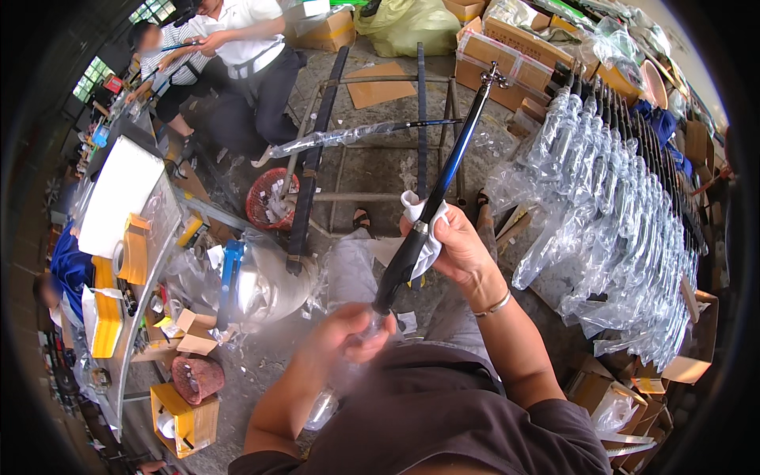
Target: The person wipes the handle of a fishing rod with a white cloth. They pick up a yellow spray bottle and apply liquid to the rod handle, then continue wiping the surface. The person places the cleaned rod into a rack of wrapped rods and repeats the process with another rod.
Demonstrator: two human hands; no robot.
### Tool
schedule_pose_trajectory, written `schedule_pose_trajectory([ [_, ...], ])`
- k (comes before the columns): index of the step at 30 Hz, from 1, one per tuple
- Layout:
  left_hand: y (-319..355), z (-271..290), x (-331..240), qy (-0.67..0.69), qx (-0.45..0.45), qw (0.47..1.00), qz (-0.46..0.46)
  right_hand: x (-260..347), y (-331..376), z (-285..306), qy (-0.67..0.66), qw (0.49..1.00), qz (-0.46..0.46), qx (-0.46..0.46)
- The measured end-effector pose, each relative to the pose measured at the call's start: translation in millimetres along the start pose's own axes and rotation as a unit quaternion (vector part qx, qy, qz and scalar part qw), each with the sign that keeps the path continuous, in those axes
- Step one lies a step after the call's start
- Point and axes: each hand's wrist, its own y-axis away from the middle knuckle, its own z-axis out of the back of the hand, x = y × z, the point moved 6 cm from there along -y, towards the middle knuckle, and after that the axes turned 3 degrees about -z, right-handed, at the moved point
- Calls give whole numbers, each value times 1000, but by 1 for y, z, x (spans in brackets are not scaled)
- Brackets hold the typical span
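A dark telescopic fishing rod (457,150) with a blue blank slants from my lap up to the right, its metal line guides bunched at the far tip. My right hand (461,247) is closed round a white cloth (427,252), which wraps the rod just above its black handle (400,269). Down at the butt end, my left hand (355,331) is closed, slightly blurred. Clear plastic shows at its fingers, and it seems to grip the end of the handle. Another rod in a clear plastic sleeve (336,138) lies across the rack beyond.
A metal rack (421,103) with dark padded bars stands ahead. Many plastic-sleeved rods (594,182) lean in a row at right. A red basket (259,207) of scraps sits left of the rack. Beyond a cluttered table (162,237), co-workers (252,36) handle a rod.
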Motion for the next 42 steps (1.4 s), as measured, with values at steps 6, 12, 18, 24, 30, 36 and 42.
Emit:
schedule_pose_trajectory([
  [6,9,8,-34,-526,-301,785,-131,-1,4,12,28,997,-9,-73],
  [12,8,-30,-49,-832,-370,346,-226,-8,5,20,98,971,16,-217],
  [18,14,-10,-34,-738,-349,531,-227,41,-4,31,94,973,55,-202],
  [24,3,-1,-10,-168,-206,962,-58,9,2,25,38,996,8,-84],
  [30,11,0,-32,-666,-357,612,-234,9,3,19,135,972,10,-194],
  [36,12,-21,-36,-763,-355,454,-292,42,-7,31,112,967,35,-226],
  [42,1,3,-10,-197,-198,956,-84,6,3,5,28,997,31,-70],
])
